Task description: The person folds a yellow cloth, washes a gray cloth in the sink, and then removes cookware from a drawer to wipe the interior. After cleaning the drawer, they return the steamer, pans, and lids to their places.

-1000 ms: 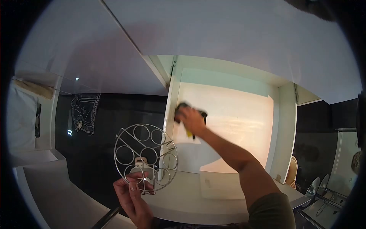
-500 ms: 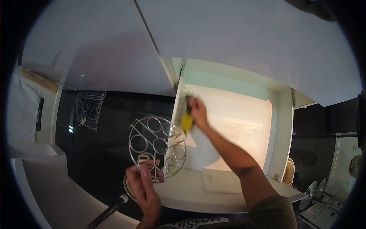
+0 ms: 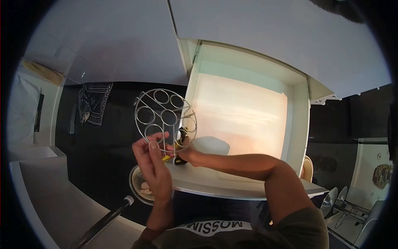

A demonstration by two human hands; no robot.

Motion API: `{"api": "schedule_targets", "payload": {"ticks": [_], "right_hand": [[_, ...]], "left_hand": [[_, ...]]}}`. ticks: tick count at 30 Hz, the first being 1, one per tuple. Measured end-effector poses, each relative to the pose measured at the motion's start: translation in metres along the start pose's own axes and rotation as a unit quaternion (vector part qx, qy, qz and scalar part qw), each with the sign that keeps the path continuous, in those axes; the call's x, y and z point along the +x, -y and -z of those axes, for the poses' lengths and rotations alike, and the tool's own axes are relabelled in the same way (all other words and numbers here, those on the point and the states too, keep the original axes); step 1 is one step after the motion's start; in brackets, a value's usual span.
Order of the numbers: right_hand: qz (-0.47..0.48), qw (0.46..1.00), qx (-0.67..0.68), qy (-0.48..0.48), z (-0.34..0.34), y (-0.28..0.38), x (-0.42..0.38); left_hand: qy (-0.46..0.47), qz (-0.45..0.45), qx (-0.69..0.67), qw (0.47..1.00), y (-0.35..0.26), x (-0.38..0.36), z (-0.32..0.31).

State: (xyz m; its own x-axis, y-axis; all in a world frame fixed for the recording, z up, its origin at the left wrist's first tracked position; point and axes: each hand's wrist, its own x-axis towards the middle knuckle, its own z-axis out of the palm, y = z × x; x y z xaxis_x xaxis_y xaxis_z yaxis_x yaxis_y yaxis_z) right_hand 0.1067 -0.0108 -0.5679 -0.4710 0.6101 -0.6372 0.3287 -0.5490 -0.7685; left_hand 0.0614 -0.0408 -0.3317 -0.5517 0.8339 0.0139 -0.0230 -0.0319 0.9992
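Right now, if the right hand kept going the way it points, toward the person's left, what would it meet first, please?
Most likely the round wire rack held up by the left hand. The right hand, holding a yellow sponge, sits just beside the rack's lower edge; depth is unclear, so it may already touch.

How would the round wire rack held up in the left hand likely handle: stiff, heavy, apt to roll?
The wire rack is thin metal rings, so probably stiff and light; the left hand holds it by its lower edge alone. Its round rim could roll if stood on edge.

open cabinet (image 3: 240, 112) roomy, wire rack (image 3: 165, 114) blocking left
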Motion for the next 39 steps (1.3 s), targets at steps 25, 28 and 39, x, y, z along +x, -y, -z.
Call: {"api": "schedule_targets", "payload": {"ticks": [25,28,39], "right_hand": [[0.016,0.648,-0.726,-0.229,0.358,-0.101,-0.129],[-0.131,0.719,-0.486,-0.479,0.4,-0.125,-0.076],[0.324,0.599,-0.671,-0.292,0.142,0.011,0.08]], "left_hand": [[0.023,0.024,0.015,0.999,0.001,0.001,0.002],[0.019,0.028,0.035,0.999,-0.003,0.0,0.0],[0.028,0.04,0.058,0.997,-0.005,0.002,-0.004]]}}
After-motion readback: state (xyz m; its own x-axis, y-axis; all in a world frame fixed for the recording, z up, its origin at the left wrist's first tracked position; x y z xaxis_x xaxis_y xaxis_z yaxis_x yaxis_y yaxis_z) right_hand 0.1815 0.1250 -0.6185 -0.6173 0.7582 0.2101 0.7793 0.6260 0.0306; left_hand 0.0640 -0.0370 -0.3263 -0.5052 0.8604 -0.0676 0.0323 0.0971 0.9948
